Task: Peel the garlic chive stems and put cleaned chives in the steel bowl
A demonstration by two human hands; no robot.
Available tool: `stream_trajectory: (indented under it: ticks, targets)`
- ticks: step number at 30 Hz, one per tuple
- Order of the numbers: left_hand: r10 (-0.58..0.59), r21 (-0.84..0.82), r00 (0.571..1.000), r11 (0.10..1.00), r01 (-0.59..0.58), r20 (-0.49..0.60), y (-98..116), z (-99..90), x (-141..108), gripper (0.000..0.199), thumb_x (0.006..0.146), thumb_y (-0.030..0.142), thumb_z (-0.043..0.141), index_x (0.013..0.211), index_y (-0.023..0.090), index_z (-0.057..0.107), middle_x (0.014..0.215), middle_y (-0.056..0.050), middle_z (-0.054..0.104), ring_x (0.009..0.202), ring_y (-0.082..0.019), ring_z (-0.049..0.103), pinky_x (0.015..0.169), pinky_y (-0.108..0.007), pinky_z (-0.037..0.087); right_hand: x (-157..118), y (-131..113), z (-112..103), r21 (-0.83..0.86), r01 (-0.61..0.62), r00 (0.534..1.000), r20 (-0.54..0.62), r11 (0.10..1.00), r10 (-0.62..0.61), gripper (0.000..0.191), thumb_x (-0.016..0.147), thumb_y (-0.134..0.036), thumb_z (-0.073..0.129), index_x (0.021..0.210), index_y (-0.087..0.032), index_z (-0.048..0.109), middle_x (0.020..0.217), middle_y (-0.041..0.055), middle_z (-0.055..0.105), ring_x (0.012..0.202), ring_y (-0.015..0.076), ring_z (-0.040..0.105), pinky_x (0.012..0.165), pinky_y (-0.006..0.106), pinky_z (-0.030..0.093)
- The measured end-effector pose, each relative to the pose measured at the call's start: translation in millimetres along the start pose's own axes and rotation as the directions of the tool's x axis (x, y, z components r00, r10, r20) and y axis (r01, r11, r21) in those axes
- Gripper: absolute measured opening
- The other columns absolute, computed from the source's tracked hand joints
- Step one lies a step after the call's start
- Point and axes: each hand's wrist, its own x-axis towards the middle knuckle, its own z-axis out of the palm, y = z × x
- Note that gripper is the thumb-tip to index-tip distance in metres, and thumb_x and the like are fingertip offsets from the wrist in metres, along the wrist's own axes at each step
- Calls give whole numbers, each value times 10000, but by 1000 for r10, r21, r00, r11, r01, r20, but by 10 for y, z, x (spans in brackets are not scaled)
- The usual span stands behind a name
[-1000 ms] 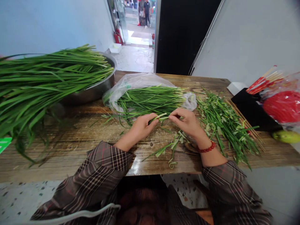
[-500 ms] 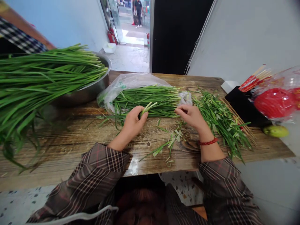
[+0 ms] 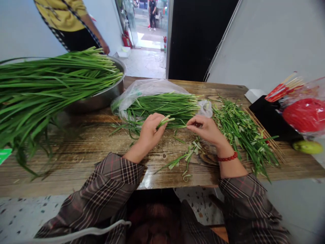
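Observation:
My left hand [image 3: 153,131] is closed around a few green chive stalks [image 3: 166,120], their pale ends sticking out to the right. Thumb and forefinger of my right hand [image 3: 204,128] pinch the end of a thin green stalk [image 3: 181,124]. Behind both hands, a bundle of chives [image 3: 165,103] lies on a clear plastic bag [image 3: 149,86]. Loose trimmings [image 3: 188,156] are on the wooden table between my forearms. To the right of my right hand is a larger heap of trimmings [image 3: 241,130].
A metal basin [image 3: 119,86] piled with long chives [image 3: 58,79] stands at the left. At the right are a black box [image 3: 273,117] with skewers, a red bundle in plastic [image 3: 304,115] and a yellow-green object [image 3: 307,147]. Beyond the basin stands a person in yellow [image 3: 62,15].
My right hand has moved slightly left and down, and a thin stalk now shows at its fingertips. The view has shifted, and more of the person at the left shows.

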Motion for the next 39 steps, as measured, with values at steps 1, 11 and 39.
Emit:
stream_trajectory:
  ticks: [1, 11, 39]
  targets:
    - [26, -4, 999, 1000, -26, 34, 0, 7, -5, 237, 950, 294, 468, 934, 159, 662, 937, -74, 669, 902, -191, 578, 823, -317, 434, 5, -35, 33, 36, -3, 1000, -8, 999, 3, 126, 844, -293, 639, 803, -185, 691, 793, 35, 682, 735, 153, 590, 704, 288, 440]
    - [-158, 29, 953, 987, 156, 257, -7, 52, -30, 323, 938, 344, 441, 663, 179, 478, 652, 11, 490, 643, -139, 457, 614, -260, 331, -9, -108, 118, 440, -135, 985, -34, 888, 167, 339, 930, -473, 507, 1017, -198, 685, 938, 51, 704, 773, 132, 616, 728, 274, 494]
    - [-161, -23, 959, 985, 171, 231, 38, 85, -28, 144, 899, 279, 497, 784, 191, 492, 752, 4, 539, 723, -152, 495, 674, -264, 373, 28, -167, 448, 426, -104, 994, 17, 899, 107, 645, 752, -328, 714, 1342, -240, 469, 937, 18, 621, 800, 140, 604, 777, 297, 505]
